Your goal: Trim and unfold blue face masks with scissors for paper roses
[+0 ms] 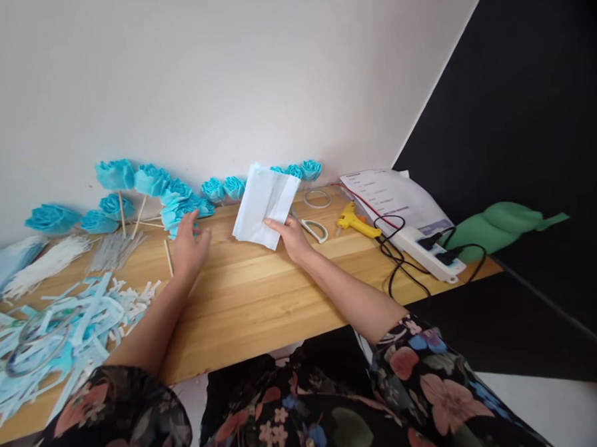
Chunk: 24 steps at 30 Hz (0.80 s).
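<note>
My right hand grips a stack of pale blue-white sheets by its lower right edge, thumb on top, and holds it up over the wooden table. To the left, my left hand has its fingers apart with nothing seen in it. It is close to a pile of bright blue crinkled pieces. Behind the sheets, scissors show only in part, with their handle towards the right. Several blue paper flowers, some on thin sticks, stand or lean along the wall.
Cut blue and white scraps cover the table's left end, beside white strips and a blue stack. At the right are a yellow glue gun, printed papers, a power strip with black cables, and a green wrapped bundle.
</note>
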### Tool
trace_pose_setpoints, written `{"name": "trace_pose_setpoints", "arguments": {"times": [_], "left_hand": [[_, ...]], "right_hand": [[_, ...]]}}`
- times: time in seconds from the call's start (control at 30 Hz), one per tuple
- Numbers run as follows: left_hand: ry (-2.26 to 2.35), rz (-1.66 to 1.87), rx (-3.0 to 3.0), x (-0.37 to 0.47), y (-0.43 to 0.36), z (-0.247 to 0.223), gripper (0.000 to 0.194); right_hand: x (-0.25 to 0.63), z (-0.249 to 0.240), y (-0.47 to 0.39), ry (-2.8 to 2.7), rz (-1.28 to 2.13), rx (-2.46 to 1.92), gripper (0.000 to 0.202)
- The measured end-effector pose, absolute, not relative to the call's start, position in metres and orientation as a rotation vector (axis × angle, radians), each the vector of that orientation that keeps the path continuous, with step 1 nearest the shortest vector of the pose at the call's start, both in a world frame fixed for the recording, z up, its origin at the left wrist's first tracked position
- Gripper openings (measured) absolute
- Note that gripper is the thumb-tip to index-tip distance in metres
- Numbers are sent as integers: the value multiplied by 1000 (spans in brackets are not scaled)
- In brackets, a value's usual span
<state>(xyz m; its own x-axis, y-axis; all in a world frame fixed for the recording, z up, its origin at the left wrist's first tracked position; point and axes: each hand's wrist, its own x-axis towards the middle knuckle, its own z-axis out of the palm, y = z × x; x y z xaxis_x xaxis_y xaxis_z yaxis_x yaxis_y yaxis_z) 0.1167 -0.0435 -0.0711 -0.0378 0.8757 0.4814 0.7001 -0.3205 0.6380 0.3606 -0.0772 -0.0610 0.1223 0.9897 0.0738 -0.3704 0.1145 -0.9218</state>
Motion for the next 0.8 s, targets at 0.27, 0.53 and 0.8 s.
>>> {"name": "trace_pose_setpoints", "arguments": {"times": [0.27,0.53,0.8], "left_hand": [[1782,967,2269,138,-38,-64,52],[1966,618,2307,154,-22,-49,52],[1996,877,2252,148,-17,-41,68]], "right_hand": [[363,-64,-69,-748,1261,-848,37],[363,-61,-69,-713,1285,-827,33],[362,-63,-69,-717,1277,-833,32]]}}
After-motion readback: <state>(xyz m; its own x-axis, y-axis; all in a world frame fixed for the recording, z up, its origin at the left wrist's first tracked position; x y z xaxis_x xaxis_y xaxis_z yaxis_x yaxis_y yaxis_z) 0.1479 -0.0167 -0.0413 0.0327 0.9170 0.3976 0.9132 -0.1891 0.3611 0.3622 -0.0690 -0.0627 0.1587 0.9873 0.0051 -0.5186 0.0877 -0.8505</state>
